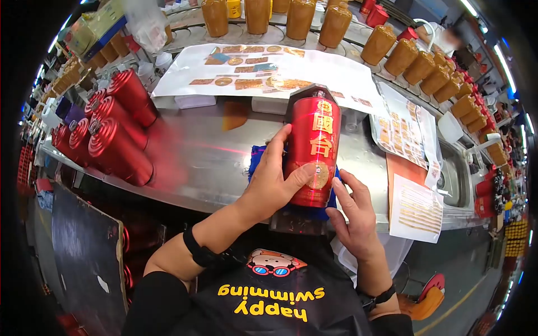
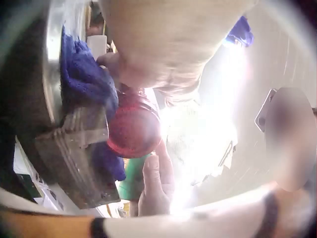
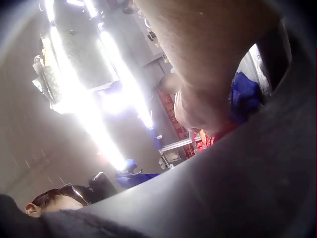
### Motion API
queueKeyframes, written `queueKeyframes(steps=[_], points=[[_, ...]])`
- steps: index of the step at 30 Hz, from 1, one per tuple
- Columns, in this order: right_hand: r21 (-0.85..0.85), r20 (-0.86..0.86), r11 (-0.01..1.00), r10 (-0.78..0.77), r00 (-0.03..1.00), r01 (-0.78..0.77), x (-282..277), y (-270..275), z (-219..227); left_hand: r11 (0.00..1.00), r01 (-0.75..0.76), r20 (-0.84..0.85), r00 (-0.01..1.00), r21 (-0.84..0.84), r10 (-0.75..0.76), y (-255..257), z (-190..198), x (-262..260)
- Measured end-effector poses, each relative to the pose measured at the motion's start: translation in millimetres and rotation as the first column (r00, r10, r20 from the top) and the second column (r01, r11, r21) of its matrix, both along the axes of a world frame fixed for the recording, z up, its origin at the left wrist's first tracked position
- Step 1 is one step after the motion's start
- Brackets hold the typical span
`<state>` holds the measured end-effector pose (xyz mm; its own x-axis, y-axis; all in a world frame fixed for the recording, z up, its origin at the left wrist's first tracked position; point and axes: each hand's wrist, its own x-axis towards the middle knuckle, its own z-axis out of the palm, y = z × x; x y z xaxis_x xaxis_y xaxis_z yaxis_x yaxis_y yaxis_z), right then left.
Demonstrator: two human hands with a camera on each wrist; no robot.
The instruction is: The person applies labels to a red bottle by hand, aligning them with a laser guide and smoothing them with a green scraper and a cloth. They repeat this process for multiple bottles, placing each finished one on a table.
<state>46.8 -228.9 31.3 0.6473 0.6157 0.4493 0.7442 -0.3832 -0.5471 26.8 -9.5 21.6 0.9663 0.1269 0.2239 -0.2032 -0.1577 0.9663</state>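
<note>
A glossy red bottle [image 1: 315,151] with gold characters and a round gold seal lies tilted over a blue cloth [image 1: 257,162] at the counter's front edge. My left hand [image 1: 278,178] grips its left side, the thumb pressing beside the seal and the fingers reaching along the body. My right hand [image 1: 357,215] is at the lower right of the bottle, fingers loosely bent and apart, fingertips close to its side. In the left wrist view the round base of the red bottle [image 2: 133,131] faces the camera, with the right hand [image 2: 156,186] just below it.
Several red bottles [image 1: 120,148] stand at the left of the steel counter [image 1: 207,145]. A white sheet of gold labels [image 1: 185,70] lies behind, more label sheets [image 1: 417,207] at the right by a sink [image 1: 457,179]. Brown bottles [image 1: 300,19] line the conveyor at the back.
</note>
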Motion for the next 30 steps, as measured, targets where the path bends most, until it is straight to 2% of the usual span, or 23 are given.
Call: queueKeyframes(steps=[2,5,6,7,8,9,13,16,17,18,19,20,21,24,30], points=[[-0.014,0.005,1.0,0.004,1.0,-0.004,1,-1,0,1.0,0.006,-0.019,1.0,-0.01,-0.006,0,-2,1],[-0.032,0.022,0.999,0.019,1.0,-0.018,4,-4,3,0.988,0.152,0.111,0.982,0.009,-0.152,20,-19,-6],[-0.028,0.02,0.999,0.017,1.0,-0.016,6,-5,6,0.964,0.134,0.098,0.982,0.227,-0.16,26,-20,-11],[-0.024,0.016,1.0,0.013,1.0,-0.012,7,-5,8,0.893,0.115,0.08,0.983,0.435,-0.166,32,-20,-17],[-0.044,0.032,0.999,0.028,0.999,-0.026,9,-5,7,0.779,0.095,0.06,0.984,0.62,-0.168,35,-21,-21],[-0.066,0.05,0.997,0.046,0.998,-0.043,11,-4,7,0.787,0.06,0.065,0.99,0.614,-0.126,32,-27,-21],[-0.081,0.065,0.995,0.065,0.996,-0.059,14,1,4,0.562,-0.155,0.271,0.954,0.813,-0.13,30,-3,-27],[-0.075,0.053,0.996,0.06,0.997,-0.056,13,1,1,0.716,-0.097,0.267,0.955,0.691,-0.129,31,-1,-24],[-0.069,0.053,0.996,0.059,0.997,-0.055,13,2,0,0.817,0.006,0.193,0.971,0.576,-0.144,32,-7,-23],[-0.07,0.053,0.996,0.059,0.997,-0.055,13,3,0,0.919,0.044,0.161,0.98,0.392,-0.116,31,-16,-19],[-0.071,0.05,0.996,0.057,0.997,-0.054,12,3,-1,0.98,0.073,0.121,0.988,0.187,-0.097,27,-26,-13],[-0.073,0.047,0.996,0.055,0.997,-0.051,11,4,-1,0.996,0.09,0.076,0.993,-0.027,-0.088,23,-27,-8],[-0.081,0.049,0.995,0.058,0.997,-0.053,11,4,-1,0.995,0.067,0.031,0.997,-0.075,-0.065,19,-25,-7],[-0.085,0.032,0.995,0.054,0.998,-0.051,10,4,-1,0.999,0.005,0.015,1.0,0.036,-0.006,8,-20,-1],[-0.06,-0.021,0.998,0.035,0.999,-0.036,9,4,-3,0.998,-0.038,-0.027,0.999,0.055,0.039,4,-17,4]])
